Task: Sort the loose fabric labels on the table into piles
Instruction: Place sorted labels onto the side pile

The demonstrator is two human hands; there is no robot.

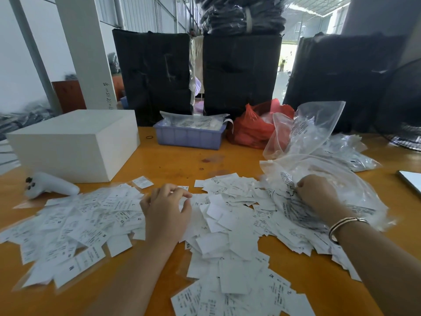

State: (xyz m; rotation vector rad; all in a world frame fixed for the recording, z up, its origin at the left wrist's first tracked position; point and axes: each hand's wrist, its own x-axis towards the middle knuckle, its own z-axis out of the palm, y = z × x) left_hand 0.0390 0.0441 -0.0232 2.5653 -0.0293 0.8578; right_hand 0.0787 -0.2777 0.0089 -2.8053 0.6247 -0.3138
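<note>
Several white fabric labels with black size print lie scattered over the orange table, in a spread at the left and a thicker heap in the middle and right. My left hand hovers over the labels between the two spreads, fingers curled and apart, holding nothing that I can see. My right hand, with a bracelet on the wrist, presses down on a clear plastic bag that lies over the right side of the labels, fingers closed on the plastic.
A white box and a white controller sit at the left. Behind are a lilac tray, a red bag, more clear bags and black bundles. A fan stands at the far right.
</note>
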